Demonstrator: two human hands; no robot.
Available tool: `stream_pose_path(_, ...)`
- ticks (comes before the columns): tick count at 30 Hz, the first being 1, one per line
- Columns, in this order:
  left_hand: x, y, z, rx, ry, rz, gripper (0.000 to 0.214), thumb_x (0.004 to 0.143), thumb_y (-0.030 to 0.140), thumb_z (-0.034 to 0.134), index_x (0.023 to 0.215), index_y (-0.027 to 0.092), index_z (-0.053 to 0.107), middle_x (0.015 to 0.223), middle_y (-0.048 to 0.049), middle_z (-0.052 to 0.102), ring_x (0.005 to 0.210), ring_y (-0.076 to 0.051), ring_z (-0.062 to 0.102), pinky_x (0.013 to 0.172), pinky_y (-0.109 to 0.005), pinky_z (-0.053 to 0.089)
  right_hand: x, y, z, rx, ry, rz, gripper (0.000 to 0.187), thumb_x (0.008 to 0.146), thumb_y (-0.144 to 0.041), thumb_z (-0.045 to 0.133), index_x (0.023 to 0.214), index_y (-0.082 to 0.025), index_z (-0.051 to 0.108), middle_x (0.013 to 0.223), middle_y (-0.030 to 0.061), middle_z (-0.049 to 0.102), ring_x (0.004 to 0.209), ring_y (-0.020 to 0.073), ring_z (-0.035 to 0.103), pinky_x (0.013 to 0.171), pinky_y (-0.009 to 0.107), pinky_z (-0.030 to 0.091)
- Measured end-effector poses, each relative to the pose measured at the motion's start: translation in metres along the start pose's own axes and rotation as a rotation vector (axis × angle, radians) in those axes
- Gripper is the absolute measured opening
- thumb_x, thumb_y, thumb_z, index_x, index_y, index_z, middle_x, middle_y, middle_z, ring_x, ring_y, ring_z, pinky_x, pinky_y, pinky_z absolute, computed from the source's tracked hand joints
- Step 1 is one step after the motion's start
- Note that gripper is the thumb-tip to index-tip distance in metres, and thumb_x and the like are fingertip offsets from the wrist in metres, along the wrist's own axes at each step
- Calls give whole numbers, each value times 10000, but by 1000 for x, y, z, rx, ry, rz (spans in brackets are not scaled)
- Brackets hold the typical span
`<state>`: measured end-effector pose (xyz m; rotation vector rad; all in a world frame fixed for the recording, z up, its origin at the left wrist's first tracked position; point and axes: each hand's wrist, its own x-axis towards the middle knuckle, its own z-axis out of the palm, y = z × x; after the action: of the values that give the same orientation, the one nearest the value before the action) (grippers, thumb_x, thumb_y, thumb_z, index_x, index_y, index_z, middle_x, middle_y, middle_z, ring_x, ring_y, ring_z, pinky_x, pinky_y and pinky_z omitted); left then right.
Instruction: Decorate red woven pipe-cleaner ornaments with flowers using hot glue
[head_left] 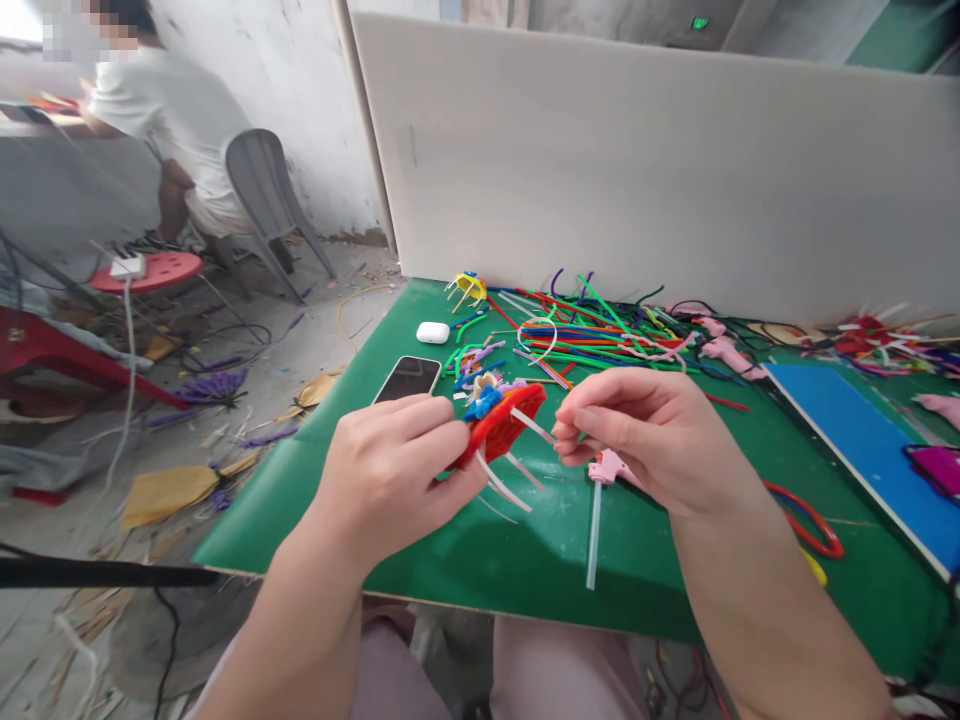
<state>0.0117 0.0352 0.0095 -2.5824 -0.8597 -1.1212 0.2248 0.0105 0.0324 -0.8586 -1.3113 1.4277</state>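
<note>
My left hand (401, 470) grips a red fuzzy craft piece (506, 425), cup-shaped and apparently made of pipe cleaners, by its left side. Blue and cream bits sit on its upper side, and several white strips (504, 485) stick out below. My right hand (637, 430) is closed in a pinch at the end of one white strip (532, 426) that runs from the red piece; the fingers partly hide the contact. Just below the right hand lies a pink glue gun (609, 467) with a clear glue stick (593, 540) on the green table (465, 550).
A phone (409, 378), a white earbud case (433, 332) and a yellow craft piece (470, 288) lie left. Coloured pipe cleaners (592, 340) pile up at the back, near another pink glue gun (731, 355). A blue board (862, 430) lies right. A person (180, 120) sits beyond.
</note>
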Motion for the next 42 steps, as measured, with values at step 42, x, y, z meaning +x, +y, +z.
stream_pose_path(42, 5, 15, -1, 112, 5, 69, 293, 725, 151, 546, 482, 168, 383, 504, 36, 357, 477, -82, 294, 463, -231, 253, -5, 3, 16, -417, 102, -83, 102, 768, -281, 635, 744, -183, 650, 628, -28, 594, 496, 54, 478, 419, 159, 371)
